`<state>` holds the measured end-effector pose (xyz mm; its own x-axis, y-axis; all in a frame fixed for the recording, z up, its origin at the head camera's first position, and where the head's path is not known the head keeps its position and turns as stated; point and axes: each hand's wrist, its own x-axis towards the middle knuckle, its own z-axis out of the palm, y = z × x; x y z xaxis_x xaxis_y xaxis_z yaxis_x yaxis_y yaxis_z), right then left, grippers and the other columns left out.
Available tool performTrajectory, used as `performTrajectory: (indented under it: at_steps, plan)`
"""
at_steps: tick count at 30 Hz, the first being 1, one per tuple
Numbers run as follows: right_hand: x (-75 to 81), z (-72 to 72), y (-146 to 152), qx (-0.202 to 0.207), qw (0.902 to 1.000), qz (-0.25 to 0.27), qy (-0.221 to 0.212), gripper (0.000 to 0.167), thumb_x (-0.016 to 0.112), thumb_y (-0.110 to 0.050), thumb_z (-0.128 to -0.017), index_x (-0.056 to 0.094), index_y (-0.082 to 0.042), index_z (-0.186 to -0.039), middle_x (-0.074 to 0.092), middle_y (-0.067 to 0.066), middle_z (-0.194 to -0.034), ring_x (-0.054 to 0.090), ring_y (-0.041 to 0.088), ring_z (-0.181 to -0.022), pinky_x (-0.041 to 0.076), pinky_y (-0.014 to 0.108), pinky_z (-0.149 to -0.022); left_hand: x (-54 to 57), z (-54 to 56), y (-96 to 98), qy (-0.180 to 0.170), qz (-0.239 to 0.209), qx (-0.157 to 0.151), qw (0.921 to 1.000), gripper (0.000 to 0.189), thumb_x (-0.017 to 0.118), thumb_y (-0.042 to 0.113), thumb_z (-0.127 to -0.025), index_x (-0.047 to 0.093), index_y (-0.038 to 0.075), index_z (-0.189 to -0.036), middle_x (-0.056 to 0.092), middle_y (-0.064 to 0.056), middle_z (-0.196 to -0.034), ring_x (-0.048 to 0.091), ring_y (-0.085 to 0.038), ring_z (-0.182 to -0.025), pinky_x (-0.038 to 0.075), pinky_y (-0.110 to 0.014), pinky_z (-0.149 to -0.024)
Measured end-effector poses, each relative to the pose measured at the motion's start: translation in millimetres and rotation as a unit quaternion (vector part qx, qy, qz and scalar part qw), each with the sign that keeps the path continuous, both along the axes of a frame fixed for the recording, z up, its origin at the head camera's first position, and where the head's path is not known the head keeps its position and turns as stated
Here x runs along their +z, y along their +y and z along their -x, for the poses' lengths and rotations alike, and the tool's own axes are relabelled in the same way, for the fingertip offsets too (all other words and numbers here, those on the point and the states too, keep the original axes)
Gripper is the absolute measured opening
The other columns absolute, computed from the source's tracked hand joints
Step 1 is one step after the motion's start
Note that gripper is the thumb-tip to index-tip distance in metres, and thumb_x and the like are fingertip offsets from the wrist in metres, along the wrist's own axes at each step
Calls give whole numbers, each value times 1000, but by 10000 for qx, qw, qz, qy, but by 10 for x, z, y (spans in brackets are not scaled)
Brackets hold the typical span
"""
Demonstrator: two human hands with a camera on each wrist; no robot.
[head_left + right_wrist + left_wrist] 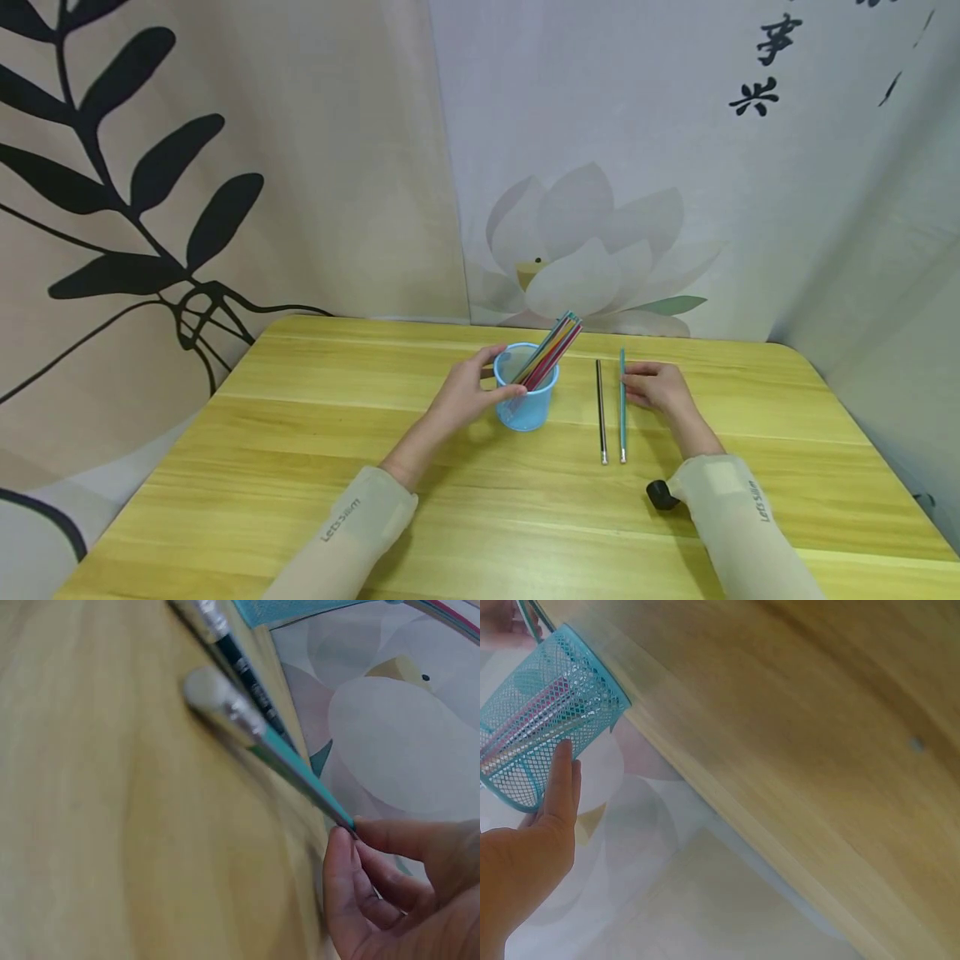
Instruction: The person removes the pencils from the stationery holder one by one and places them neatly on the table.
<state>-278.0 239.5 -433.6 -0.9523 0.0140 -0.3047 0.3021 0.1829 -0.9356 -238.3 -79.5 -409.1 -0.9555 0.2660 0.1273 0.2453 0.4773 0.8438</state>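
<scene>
A light-blue mesh pen cup [527,412] stands on the table with several coloured pencils [553,354] leaning to the right in it. My left hand [467,387] holds the cup by its left side, thumb at the front; the left wrist view shows fingers along the mesh [555,720]. To the right, a black pencil [602,412] lies on the table, eraser end toward me. Beside it is a teal pencil [622,408] with a white eraser [206,690]. My right hand [658,387] pinches the teal pencil between thumb and fingertips.
The wooden table [300,467] has its back edge just behind the cup. A printed curtain [360,167] hangs behind it, and another cloth [885,250] hangs at the right. A small black device [662,495] sits at my right wrist.
</scene>
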Motion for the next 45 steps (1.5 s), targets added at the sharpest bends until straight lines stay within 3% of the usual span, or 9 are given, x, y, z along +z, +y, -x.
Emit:
performTrajectory:
  at_steps: [13,21,29,37,45]
  plan:
    - [-81,17,-48,158,9944,-1001,287,31,61,-1,-95,57,17,-120,67,8,-89,66,6,-68,61,18,-65,-10,0,7,-12,-36,-6,10000,74,80,30,-85,45,6,-147,57,-17,-143,60,-40,-126,54,-52,-101]
    - [-117,37,-118,155,9870,-1546,421,28,63,-2,-95,61,14,-118,69,23,-103,65,4,-68,61,18,-65,-19,8,-4,14,17,15,10000,75,81,29,-85,46,7,-147,57,-18,-143,61,-40,-125,54,-53,-101]
    - [-163,37,-104,228,9859,-1558,561,28,63,-1,-95,60,15,-118,68,20,-100,66,6,-68,61,19,-66,-6,2,-3,-40,-6,4,10000,75,80,30,-85,45,6,-147,55,-19,-144,60,-41,-126,54,-53,-101]
    - [-84,-20,-48,380,9869,-1494,483,31,63,-4,-96,59,15,-121,69,20,-103,67,5,-71,62,21,-68,-5,-4,26,-81,22,1,10000,76,79,32,-85,44,7,-148,55,-17,-145,59,-39,-128,54,-52,-102]
    - [-31,-13,-18,266,9884,-1387,557,33,63,-9,-97,59,12,-122,69,5,-93,66,5,-72,62,21,-68,-7,8,14,-69,117,64,9999,77,79,34,-86,44,7,-148,54,-19,-145,59,-39,-128,53,-53,-103]
